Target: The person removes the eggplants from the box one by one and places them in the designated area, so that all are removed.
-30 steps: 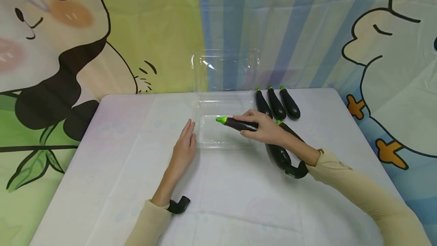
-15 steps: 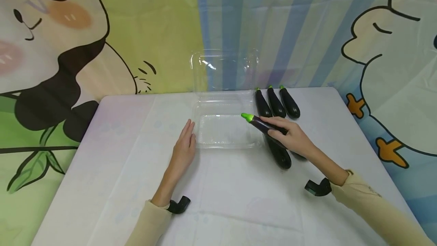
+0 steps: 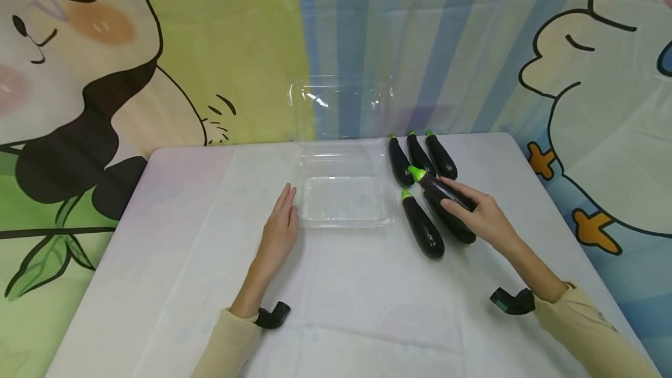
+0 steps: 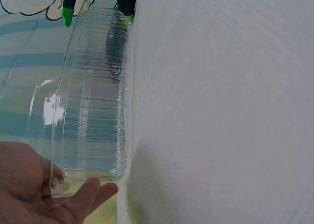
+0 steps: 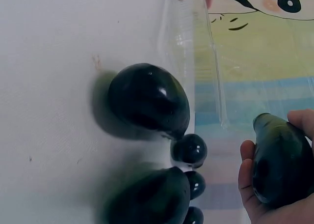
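My right hand [image 3: 488, 217] grips an eggplant [image 3: 443, 188] by its thick end, the green stem pointing away to the left. In the head view it overlaps another eggplant [image 3: 455, 225] lying on the table; the right wrist view shows the held eggplant [image 5: 282, 160] between thumb and fingers. One more eggplant [image 3: 422, 226] lies to the left of that pair. With straight fingers, my left hand [image 3: 280, 229] touches the left side of a clear plastic clamshell box [image 3: 343, 223]. In the left wrist view those fingers [image 4: 86, 197] lie along the box's end.
The box's clear lid [image 3: 341, 109] stands raised at the back, against the striped cloth backdrop. Several eggplants lie in a row at the back right, the outermost one [image 3: 441, 156] tilted slightly. A white cloth covers the table [image 3: 367, 308]. Each wrist wears a black camera mount [image 3: 273, 315].
My right hand has carried the eggplant from above the box to the right, over the eggplants on the table, and its stem has turned away from me. The left hand stays at the box.
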Demonstrator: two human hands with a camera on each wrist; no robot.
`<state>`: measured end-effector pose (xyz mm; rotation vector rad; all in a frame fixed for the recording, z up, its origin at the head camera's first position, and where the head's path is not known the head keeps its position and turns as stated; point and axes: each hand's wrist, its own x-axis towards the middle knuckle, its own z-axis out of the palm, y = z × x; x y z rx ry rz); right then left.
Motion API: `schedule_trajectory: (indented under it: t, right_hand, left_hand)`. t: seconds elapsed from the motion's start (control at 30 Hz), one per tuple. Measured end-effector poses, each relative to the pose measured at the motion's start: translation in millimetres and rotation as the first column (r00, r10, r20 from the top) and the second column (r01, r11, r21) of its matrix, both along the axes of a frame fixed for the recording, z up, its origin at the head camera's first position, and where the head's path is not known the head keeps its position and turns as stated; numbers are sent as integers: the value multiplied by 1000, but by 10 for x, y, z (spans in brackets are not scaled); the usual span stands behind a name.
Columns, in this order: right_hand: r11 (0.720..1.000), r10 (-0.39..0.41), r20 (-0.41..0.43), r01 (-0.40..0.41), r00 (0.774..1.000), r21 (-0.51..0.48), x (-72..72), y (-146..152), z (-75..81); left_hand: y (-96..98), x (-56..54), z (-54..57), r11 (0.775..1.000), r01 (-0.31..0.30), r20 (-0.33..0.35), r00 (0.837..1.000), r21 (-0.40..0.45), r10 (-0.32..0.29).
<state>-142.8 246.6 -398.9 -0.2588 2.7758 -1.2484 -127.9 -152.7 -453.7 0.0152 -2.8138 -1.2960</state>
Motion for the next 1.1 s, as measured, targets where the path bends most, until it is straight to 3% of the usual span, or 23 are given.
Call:
schedule_trajectory:
  t: [0.33, 0.57, 0.7, 0.9, 1.1]
  right_hand:
    - [997, -48, -114, 54, 992, 53, 25, 191, -136]
    - [990, 27, -293, 16, 956, 142, -2, 336, -276]
    - [978, 11, -286, 50, 958, 204, -16, 389, -318]
    - [974, -27, -270, 85, 963, 208, -54, 443, -404]
    - [967, -43, -187, 88, 981, 239, -99, 477, -474]
  left_hand:
    - [-11, 7, -2, 1000, 0, 23, 1000, 3, 0]
    - [-10, 1, -14, 1000, -2, 8, 1000, 5, 2]
    - [-12, 1, -14, 1000, -2, 12, 1000, 9, 2]
    - [-19, 6, -13, 1000, 7, 24, 1000, 12, -7]
    - [-21, 1, -8, 1000, 5, 15, 1000, 11, -5]
